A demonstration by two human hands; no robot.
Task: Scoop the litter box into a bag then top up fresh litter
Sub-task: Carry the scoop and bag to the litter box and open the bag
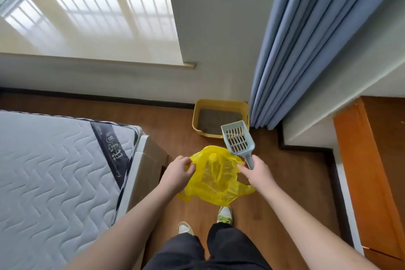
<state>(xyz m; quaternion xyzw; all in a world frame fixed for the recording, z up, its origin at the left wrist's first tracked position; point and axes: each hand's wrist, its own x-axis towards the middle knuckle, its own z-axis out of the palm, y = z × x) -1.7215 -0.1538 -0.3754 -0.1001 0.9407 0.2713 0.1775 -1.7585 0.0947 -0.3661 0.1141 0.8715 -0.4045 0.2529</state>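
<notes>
A yellow litter box [197, 116] with grey litter sits on the wood floor against the wall, beside the curtain. I stand a step back from it. A thin yellow plastic bag [215, 178] hangs between my hands, its mouth pulled apart. My left hand [178, 172] pinches the bag's left edge. My right hand [257, 173] grips the handle of a pale blue slotted scoop [237, 139] and also holds the bag's right edge. The scoop points up and away, with nothing in it.
A bare quilted mattress [54, 171] on a bed frame fills the left. A blue curtain [295, 50] hangs at the right, with an orange wooden cabinet [372, 171] further right. The wood floor [285, 182] runs from my shoes [224, 215] to the box.
</notes>
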